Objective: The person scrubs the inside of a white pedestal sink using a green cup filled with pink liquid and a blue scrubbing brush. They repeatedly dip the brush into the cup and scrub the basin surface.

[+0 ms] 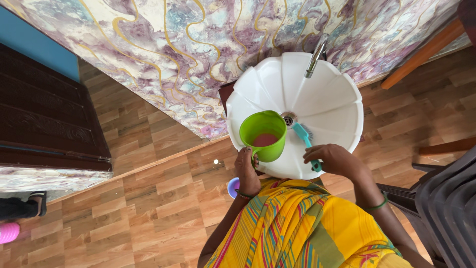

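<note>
Over the white scalloped wash basin, I am gripping the handle of a lime-green plastic mug with my left hand, holding it at the near left rim. My right hand is closing around a teal plastic brush, its bristles lying beside the drain.

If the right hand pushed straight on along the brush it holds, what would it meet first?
Probably the metal drain in the white scalloped sink: the right hand aims its teal brush there, though depth is unclear.
</note>
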